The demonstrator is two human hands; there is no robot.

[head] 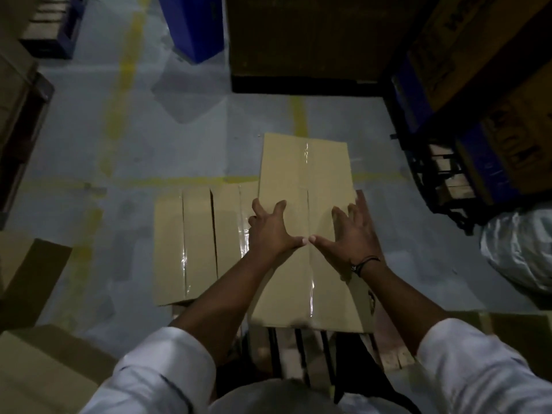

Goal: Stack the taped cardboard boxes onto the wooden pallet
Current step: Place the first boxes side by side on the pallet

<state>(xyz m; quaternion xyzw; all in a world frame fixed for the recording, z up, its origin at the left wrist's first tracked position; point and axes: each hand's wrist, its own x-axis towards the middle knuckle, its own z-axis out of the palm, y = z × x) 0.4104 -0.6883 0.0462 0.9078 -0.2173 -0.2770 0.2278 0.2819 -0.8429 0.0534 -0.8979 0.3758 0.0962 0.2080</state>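
A taped cardboard box (301,174) lies long-side away from me, with clear tape down its middle seam. My left hand (270,227) lies spread on its top left, fingers reaching over the left edge. My right hand (352,230) lies spread on its top right, fingers toward the right edge. The two thumbs almost meet at the seam. To the left, lower down, stand several taped boxes (197,243) side by side. The wooden pallet (394,358) shows under the boxes at the near side, its slats dark and partly hidden by my arms.
Loose cardboard boxes (35,363) sit at the lower left. A dark tall stack (307,40) stands ahead, racks with printed cartons (490,121) at right, a plastic-wrapped bundle (519,249) beside them. The grey floor (149,138) carries yellow lines.
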